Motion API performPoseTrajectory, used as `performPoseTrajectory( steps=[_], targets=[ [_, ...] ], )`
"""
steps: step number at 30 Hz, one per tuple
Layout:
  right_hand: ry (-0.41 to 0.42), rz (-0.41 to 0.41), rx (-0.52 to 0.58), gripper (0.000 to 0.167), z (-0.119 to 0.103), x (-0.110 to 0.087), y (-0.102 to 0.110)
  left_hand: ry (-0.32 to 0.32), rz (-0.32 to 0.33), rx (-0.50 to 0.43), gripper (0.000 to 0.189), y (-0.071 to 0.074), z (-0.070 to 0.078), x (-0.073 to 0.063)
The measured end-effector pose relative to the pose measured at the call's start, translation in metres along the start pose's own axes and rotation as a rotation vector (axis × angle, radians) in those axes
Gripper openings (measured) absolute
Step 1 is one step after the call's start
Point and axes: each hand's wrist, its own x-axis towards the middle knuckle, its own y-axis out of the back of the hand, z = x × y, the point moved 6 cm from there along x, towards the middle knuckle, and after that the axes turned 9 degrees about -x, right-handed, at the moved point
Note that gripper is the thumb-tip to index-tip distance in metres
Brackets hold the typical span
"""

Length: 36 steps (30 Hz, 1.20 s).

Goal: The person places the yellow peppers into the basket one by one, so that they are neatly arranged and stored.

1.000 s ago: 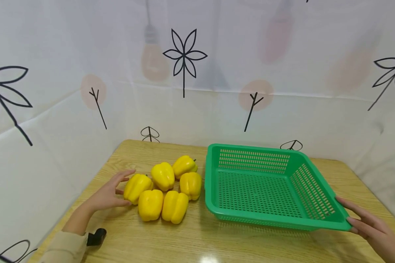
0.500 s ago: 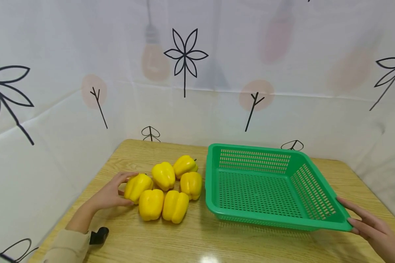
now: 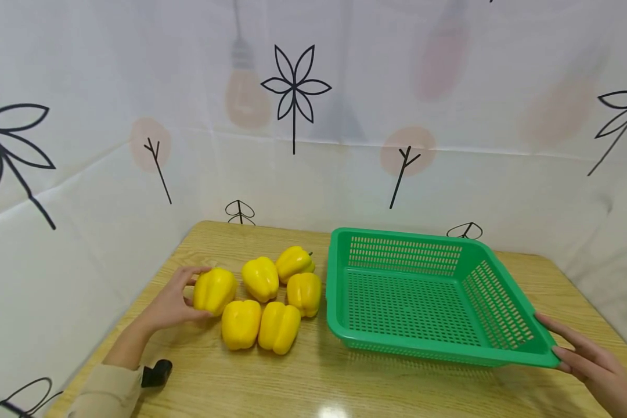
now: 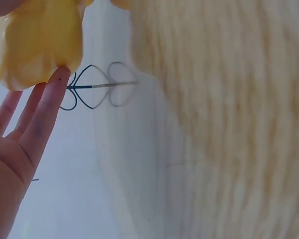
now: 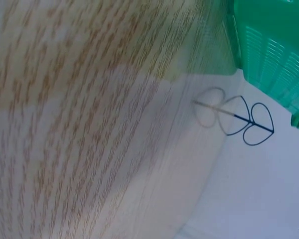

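At the left of the head view, my left hand (image 3: 171, 301) grips a yellow bell pepper (image 3: 214, 291), thumb on the near side and fingers on the far side. From the left wrist, the fingers (image 4: 42, 112) show against the lower part of that glossy pepper (image 4: 40, 45). The other bell peppers (image 3: 279, 327) stand grouped just right of it on the table. My right hand (image 3: 593, 363) holds the rim of a green plastic basket (image 3: 439, 348) at its near right corner. Only a sliver of that hand shows in the right wrist view, beside the basket (image 5: 274, 55).
A light wood-grain table (image 3: 230, 386) carries everything. Behind and to the left hangs a white curtain (image 3: 313, 186) printed with black flowers and pink shapes. A black device (image 3: 157, 373) is strapped at the left wrist, by a beige sleeve (image 3: 107, 392).
My left hand has closed around the leftmost bell pepper and drawn it slightly up and left, away from its neighbours. The right hand and the basket stay where they were.
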Motion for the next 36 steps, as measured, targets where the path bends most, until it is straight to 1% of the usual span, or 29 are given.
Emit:
performPoseTrajectory(
  steps=[6, 9, 13, 18, 24, 30, 32, 36],
  targets=[
    [0.008, -0.003, 0.008, 0.067, -0.002, 0.0, 0.0, -0.071, 0.077, 0.026, 0.086, 0.008, 0.01, -0.001],
    [0.006, 0.002, 0.01, 0.067, -0.002, 0.0, 0.0, -0.087, 0.109, 0.022, 0.086, 0.011, 0.013, -0.001],
    [-0.004, 0.014, 0.0, 0.067, -0.001, 0.0, 0.001, -0.104, 0.137, 0.014, 0.085, 0.013, 0.019, 0.0],
    [-0.02, 0.028, -0.036, 0.065, 0.001, 0.0, 0.003, -0.1, 0.17, 0.022, 0.084, 0.012, 0.029, 0.003],
    [-0.053, 0.054, -0.104, 0.063, 0.002, 0.0, 0.004, -0.105, 0.189, 0.006, 0.081, 0.009, 0.043, 0.007],
    [-0.046, 0.053, -0.077, 0.065, 0.001, 0.001, 0.003, -0.103, 0.215, -0.019, 0.08, 0.004, 0.06, 0.01],
    [-0.05, 0.054, -0.069, 0.066, 0.0, 0.001, 0.002, -0.097, 0.232, -0.029, 0.081, 0.002, 0.065, 0.011],
    [-0.058, 0.051, -0.06, 0.067, -0.001, 0.0, 0.002, -0.075, 0.245, -0.06, 0.081, -0.003, 0.076, 0.015]
  ],
)
